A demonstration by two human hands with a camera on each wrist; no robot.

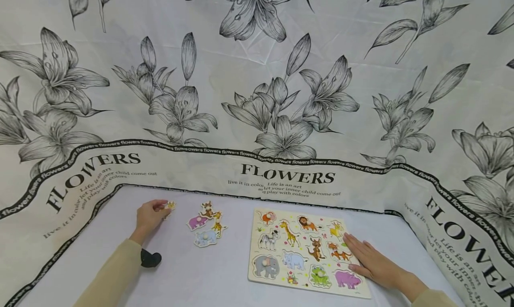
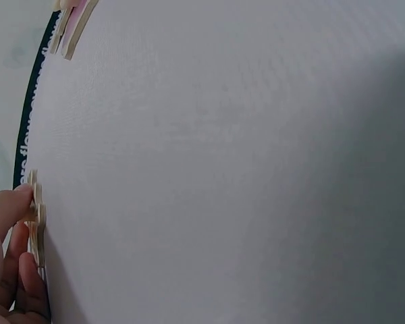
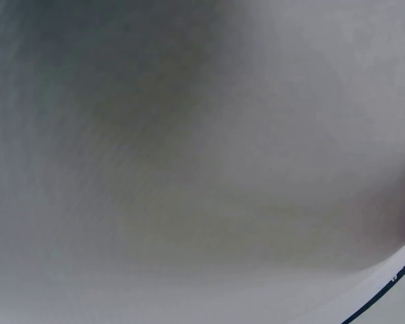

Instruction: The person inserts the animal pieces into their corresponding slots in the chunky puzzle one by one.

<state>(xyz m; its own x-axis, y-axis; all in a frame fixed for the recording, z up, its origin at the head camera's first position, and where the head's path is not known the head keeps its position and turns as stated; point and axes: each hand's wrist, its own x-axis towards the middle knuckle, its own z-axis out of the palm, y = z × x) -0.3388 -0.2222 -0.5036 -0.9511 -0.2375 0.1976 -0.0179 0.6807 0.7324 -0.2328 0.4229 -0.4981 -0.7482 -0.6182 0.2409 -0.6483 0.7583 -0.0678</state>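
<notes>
My left hand (image 1: 151,217) pinches a small wooden puzzle piece (image 1: 170,205) with a yellow animal picture, left of the loose pieces. In the left wrist view the thumb and fingers hold this puzzle piece (image 2: 39,229) edge-on. My right hand (image 1: 377,264) rests with straight fingers on the right edge of a wooden animal puzzle board (image 1: 287,214). The board shows several animals, including an elephant (image 1: 266,267), a frog (image 1: 320,276) and a lion (image 1: 307,223). The right wrist view is mostly blurred cloth.
Loose pieces lie together between left hand and board: a kangaroo (image 1: 207,209), a purple hippo (image 1: 197,222), a giraffe (image 1: 218,226) and a blue rhino (image 1: 205,238). A black object (image 1: 151,259) sits at the left wrist. Flower-printed cloth (image 1: 289,182) rises behind the white table surface (image 1: 192,275).
</notes>
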